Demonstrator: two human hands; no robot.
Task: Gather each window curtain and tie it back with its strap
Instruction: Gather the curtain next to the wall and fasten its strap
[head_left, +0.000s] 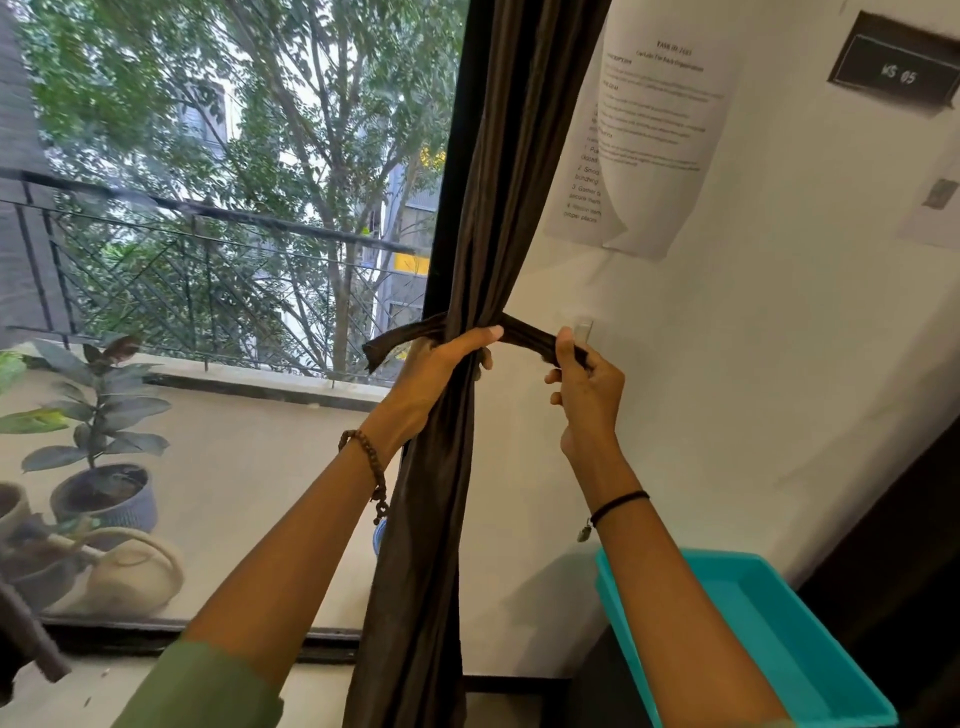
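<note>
Head view: dark curtain (467, 218) hanging upright at the window's right edge, long axis vertical, cinched at mid-height. Left hand (447, 364) clamped around the gathered bundle, thumb across the front. Strap (524, 335) wrapped at the pinch, long axis roughly level, one loose end (382, 349) pointing left past the left hand, the other running right toward the wall. Right hand (587, 387) closed on that right end, fingers (563, 353) pinching it just below a small wall hook (583, 328). Hook lying up and slightly right of the right hand, clearly the nearer one. Probably next: lifting the strap end onto the hook. Teal tray (841, 691) lower right, well apart.
</note>
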